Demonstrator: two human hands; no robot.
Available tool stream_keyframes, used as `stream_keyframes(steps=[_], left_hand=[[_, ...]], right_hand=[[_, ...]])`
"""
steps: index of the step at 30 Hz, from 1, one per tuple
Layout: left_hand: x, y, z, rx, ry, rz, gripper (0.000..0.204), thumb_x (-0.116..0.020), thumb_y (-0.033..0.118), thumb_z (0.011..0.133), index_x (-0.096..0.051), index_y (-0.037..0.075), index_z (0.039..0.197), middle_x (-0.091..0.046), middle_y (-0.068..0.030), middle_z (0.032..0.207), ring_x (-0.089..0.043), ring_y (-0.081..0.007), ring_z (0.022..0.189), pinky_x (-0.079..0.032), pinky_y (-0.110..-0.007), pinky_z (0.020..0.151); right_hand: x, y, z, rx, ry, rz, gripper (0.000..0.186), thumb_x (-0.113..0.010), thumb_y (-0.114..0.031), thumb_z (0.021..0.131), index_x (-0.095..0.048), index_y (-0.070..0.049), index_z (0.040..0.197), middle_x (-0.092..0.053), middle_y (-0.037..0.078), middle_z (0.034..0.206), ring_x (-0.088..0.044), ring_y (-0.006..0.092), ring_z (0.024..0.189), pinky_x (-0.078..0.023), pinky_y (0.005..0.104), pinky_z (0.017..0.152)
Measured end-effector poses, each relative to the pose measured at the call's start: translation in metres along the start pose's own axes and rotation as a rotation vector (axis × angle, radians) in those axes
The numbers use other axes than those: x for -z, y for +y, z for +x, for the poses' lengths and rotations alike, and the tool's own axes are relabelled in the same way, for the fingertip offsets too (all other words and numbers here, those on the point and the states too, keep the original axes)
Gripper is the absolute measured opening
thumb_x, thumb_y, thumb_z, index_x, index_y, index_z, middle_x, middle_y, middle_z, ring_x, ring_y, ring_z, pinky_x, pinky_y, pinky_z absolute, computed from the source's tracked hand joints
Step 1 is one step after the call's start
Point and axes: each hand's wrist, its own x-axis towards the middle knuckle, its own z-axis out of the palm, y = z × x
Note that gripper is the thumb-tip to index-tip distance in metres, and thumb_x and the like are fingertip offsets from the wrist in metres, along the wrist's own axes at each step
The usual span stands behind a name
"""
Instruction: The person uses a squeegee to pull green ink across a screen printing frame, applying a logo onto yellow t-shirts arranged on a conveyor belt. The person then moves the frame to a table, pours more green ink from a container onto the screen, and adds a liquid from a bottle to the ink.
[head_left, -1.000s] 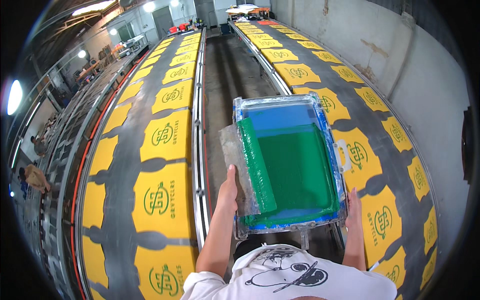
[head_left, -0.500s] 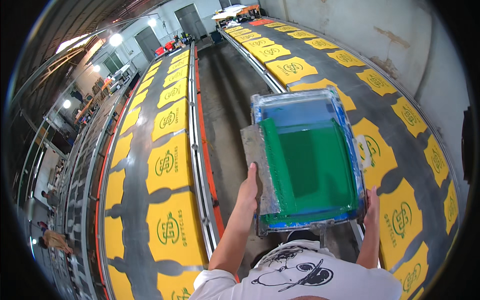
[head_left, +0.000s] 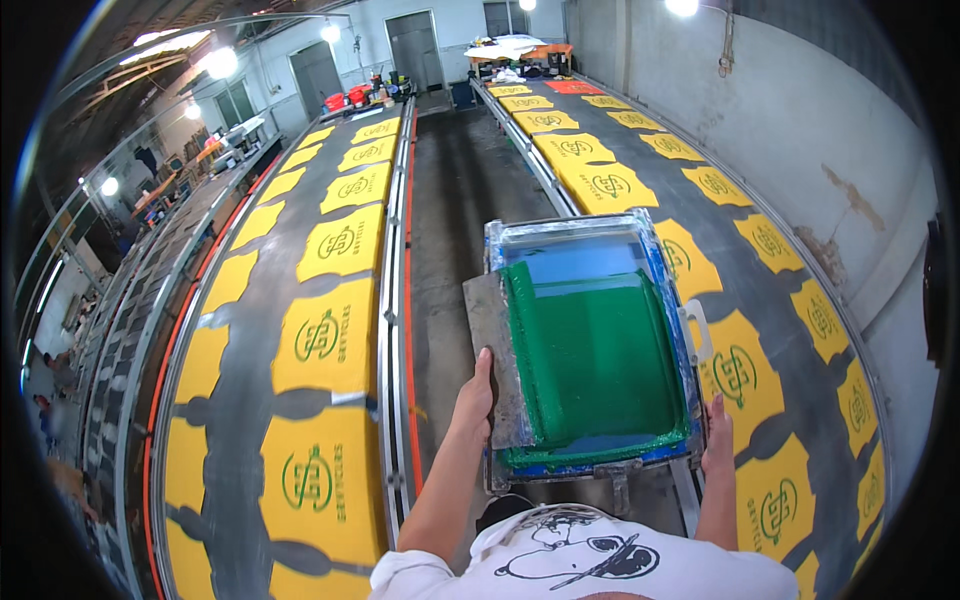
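A screen printing frame (head_left: 650, 265) with a blue-edged mesh is held up in front of my body, above the aisle. Thick green ink (head_left: 600, 365) covers most of its mesh. Along its left side lies a grey, worn squeegee (head_left: 496, 360), its inner edge in the ink. My left hand (head_left: 476, 396) is closed at the frame's left side, thumb up against the squeegee; its other fingers are mostly hidden. On the right side, my right hand (head_left: 717, 436) grips the frame's edge, its fingers partly hidden. A pale handle-like piece (head_left: 697, 330) sticks out above that hand.
Long dark printing tables flank the aisle (head_left: 445, 200). Yellow fabric pieces with green prints lie in rows on the left table (head_left: 245, 400) and the right table (head_left: 715, 225). Metal rails (head_left: 397, 330) edge them. A cluttered orange-topped stand (head_left: 520, 50) is at the far end.
The view has tilted up and shifted, showing more of the far end. The frame and squeegee remain held in both hands, now slightly lower and further left in view.
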Motion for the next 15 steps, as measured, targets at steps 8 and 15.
stream_keyframes(steps=[8, 15], left_hand=[[-0.072, 0.126, 0.27, 0.083, -0.177, 0.107, 0.083, -0.054, 0.062, 0.099, -0.053, -0.011, 0.138, -0.06, -0.0195, 0.139, -0.056, -0.0265, 0.128, -0.041, -0.038, 0.11], [-0.111, 0.251, 0.489, 0.055, -0.021, 0.229, 0.091, -0.052, 0.067, 0.097, -0.048, -0.012, 0.142, -0.052, -0.0221, 0.147, -0.049, -0.0277, 0.135, -0.035, -0.038, 0.114]], right_hand=[[-0.123, -0.011, 0.18, 0.023, 0.176, 0.156, 0.07, -0.044, -0.06, 0.104, -0.066, 0.005, 0.115, -0.073, 0.007, 0.102, -0.068, 0.013, 0.09, -0.053, 0.0284, 0.083], [-0.234, -0.011, 0.44, 0.086, 0.061, 0.158, 0.069, -0.044, -0.06, 0.104, -0.067, 0.005, 0.114, -0.071, 0.008, 0.098, -0.066, 0.0123, 0.085, -0.053, 0.0273, 0.077]])
